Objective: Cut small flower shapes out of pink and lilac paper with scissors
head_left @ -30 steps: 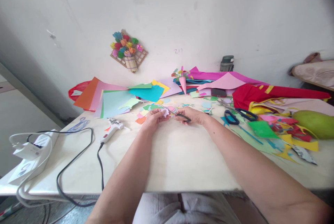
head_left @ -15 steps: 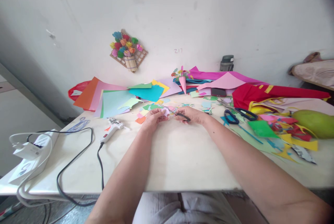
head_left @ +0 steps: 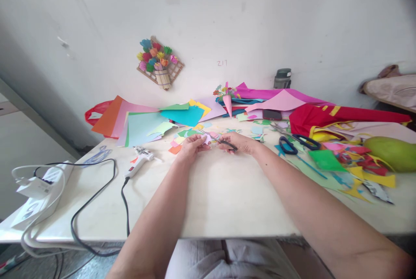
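Left hand: the left hand [head_left: 193, 148] has thumb and fingers pinched together on a small lilac paper piece [head_left: 207, 139].
Right hand: the right hand [head_left: 238, 142] has its fingers curled around the black handles of the small scissors [head_left: 230, 145]; how far the blades are parted cannot be told.
Lilac piece: at the left fingertips, next to the scissor blades, over the near side of the scraps; contact with the blades cannot be confirmed.
Scraps: small coloured paper scraps [head_left: 177, 142] lie just beyond and beside the left hand.
Glue gun: a white glue gun [head_left: 138, 167] lies on the table [head_left: 240, 201], left of the left forearm, its black cord running toward the near edge.
Second scissors: larger, dark-blue-handled scissors [head_left: 288, 145] lie right of the right hand, apart from it.
Back of table: coloured sheets [head_left: 143, 125] lie at left; a pink paper cone [head_left: 228, 105] with small paper flowers stands near the wall.
Right end: a green fruit [head_left: 391, 154] sits beside red and yellow cuttings [head_left: 367, 160].
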Tool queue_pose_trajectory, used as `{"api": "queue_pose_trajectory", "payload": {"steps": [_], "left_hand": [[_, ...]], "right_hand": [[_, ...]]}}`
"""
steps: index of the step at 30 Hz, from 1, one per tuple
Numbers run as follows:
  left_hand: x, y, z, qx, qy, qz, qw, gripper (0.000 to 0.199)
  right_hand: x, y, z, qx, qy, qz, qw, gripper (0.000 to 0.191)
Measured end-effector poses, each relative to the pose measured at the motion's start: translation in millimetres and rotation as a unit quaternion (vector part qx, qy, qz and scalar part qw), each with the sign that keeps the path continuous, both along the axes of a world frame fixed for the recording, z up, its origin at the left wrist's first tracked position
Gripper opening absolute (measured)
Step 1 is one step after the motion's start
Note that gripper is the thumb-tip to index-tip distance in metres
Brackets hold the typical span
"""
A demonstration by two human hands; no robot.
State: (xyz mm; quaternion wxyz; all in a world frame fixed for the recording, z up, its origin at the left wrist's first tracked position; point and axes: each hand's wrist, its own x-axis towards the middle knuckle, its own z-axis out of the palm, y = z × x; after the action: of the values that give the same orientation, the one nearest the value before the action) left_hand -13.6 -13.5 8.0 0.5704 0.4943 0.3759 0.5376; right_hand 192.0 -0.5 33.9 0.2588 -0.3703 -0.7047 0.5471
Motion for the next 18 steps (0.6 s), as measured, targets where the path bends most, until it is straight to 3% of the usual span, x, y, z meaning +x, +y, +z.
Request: {"api": "queue_pose_trajectory", "payload": {"steps": [18], "left_hand": [[1.4, -0.6, -0.2, -0.002, -0.006, 0.001, 1.000, 0.037]], "right_hand": [[-1.1, 0.0, -1.9, 0.021, 0.002, 0.006, 1.000, 0.027]]}}
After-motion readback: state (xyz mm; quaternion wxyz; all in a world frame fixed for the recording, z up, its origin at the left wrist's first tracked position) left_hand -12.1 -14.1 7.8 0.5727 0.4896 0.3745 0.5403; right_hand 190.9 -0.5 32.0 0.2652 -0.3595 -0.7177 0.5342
